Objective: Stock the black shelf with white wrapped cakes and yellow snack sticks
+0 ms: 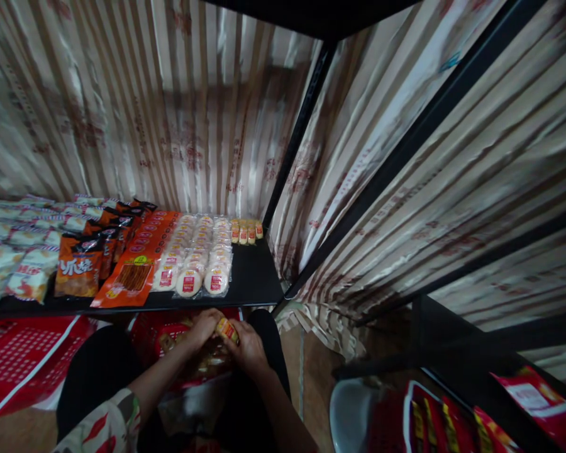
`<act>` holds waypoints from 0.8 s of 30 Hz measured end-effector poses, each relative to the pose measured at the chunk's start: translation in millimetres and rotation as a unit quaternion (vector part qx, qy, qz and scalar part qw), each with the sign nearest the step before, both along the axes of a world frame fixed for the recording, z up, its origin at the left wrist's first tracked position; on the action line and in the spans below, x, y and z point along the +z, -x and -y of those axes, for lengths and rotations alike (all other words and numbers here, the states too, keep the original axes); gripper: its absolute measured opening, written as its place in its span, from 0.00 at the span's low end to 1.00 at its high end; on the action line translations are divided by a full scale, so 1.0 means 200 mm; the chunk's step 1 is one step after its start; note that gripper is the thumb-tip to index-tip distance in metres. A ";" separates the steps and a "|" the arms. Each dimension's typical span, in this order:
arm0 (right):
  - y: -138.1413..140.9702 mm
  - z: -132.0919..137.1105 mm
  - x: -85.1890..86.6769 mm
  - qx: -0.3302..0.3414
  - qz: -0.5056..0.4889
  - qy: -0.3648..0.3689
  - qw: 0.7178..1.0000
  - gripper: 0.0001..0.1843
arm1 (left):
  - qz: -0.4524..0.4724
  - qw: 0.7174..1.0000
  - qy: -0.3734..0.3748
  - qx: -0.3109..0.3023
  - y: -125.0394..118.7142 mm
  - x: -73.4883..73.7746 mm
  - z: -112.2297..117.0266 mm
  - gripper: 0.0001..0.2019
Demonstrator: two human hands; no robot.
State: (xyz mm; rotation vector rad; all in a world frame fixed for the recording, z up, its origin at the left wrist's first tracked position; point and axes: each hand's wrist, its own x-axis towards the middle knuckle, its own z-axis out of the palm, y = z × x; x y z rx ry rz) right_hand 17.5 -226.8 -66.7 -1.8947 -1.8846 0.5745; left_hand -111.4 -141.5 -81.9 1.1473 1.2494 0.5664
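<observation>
Between my hands is a small wrapped snack (227,331) in yellow and red packaging, held just below the shelf's front edge. My right hand (249,350) is closed round its right side. My left hand (205,328) is closed at its left end, the fingertips partly hidden. Under both hands sits a red basket (139,327) with more small yellowish packets (212,363), dim and partly covered by my arms. Similar small packets (246,231) stand in short rows at the back right end of the black shelf (255,270).
Left along the shelf are rows of round wrapped cakes (188,283), orange flat packs (132,277), orange-brown bags (78,267) and white bags (33,274). Another red basket (23,371) is at lower left. A black post (306,113) borders the curtain (193,113). A pale stool (351,412) stands right.
</observation>
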 end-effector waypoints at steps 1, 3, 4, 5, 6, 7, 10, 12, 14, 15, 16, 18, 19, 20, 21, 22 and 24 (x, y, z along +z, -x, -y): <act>-0.01 0.00 0.01 -0.008 -0.002 -0.006 1.000 0.23 | 0.001 1.000 -0.011 -0.007 -0.01 0.00 0.00 0.09; -0.03 -0.01 0.02 -0.028 -0.009 -0.022 0.999 0.23 | -0.006 0.999 -0.040 -0.019 -0.04 0.00 -0.01 0.09; -0.04 -0.01 0.02 -0.037 -0.014 -0.030 0.999 0.23 | -0.010 0.998 -0.057 -0.022 -0.05 0.00 -0.01 0.10; -0.05 -0.01 0.03 -0.046 -0.019 -0.039 0.998 0.23 | -0.013 0.997 -0.073 -0.022 -0.07 0.01 -0.01 0.10; -0.06 -0.01 0.04 -0.053 -0.025 -0.048 0.997 0.22 | -0.016 0.996 -0.088 -0.020 -0.08 0.02 -0.01 0.10; -0.06 -0.01 0.05 -0.062 -0.029 -0.059 0.996 0.22 | -0.020 0.995 -0.099 -0.019 -0.10 0.04 -0.01 0.10; -0.09 -0.02 0.06 -0.094 -0.034 -0.098 0.990 0.21 | -0.032 0.991 -0.127 -0.020 -0.15 0.12 0.00 0.08; -0.11 -0.02 0.07 -0.119 -0.033 -0.126 0.984 0.21 | -0.036 0.988 -0.148 -0.026 -0.19 0.17 0.00 0.08; -0.13 -0.04 0.06 -0.141 -0.033 -0.152 0.978 0.20 | -0.043 0.985 -0.164 -0.025 -0.22 0.21 -0.01 0.10; -0.15 -0.05 0.06 -0.152 -0.034 -0.162 0.974 0.21 | -0.047 0.984 -0.171 -0.022 -0.24 0.23 -0.01 0.11; -0.16 -0.06 0.06 -0.162 -0.035 -0.168 0.972 0.21 | -0.049 0.983 -0.178 -0.017 -0.26 0.24 -0.02 0.12; -0.18 -0.09 0.06 -0.179 -0.039 -0.174 0.968 0.21 | -0.044 0.981 -0.187 -0.008 -0.31 0.26 -0.03 0.11; -0.20 -0.11 0.06 -0.188 -0.042 -0.175 0.966 0.22 | -0.041 0.981 -0.191 -0.004 -0.33 0.27 -0.04 0.10; -0.21 -0.13 0.06 -0.196 -0.045 -0.177 0.963 0.22 | -0.040 0.980 -0.194 -0.001 -0.35 0.28 -0.05 0.08; -0.22 -0.15 0.06 -0.204 -0.047 -0.181 0.961 0.22 | -0.041 0.980 -0.197 0.000 -0.37 0.29 -0.06 0.06; -0.23 -0.17 0.06 -0.211 -0.048 -0.186 0.958 0.22 | -0.044 0.978 -0.202 -0.001 -0.39 0.30 -0.07 0.05; -0.25 -0.21 0.07 -0.225 -0.051 -0.193 0.954 0.22 | -0.054 0.975 -0.215 -0.005 -0.42 0.32 -0.10 0.03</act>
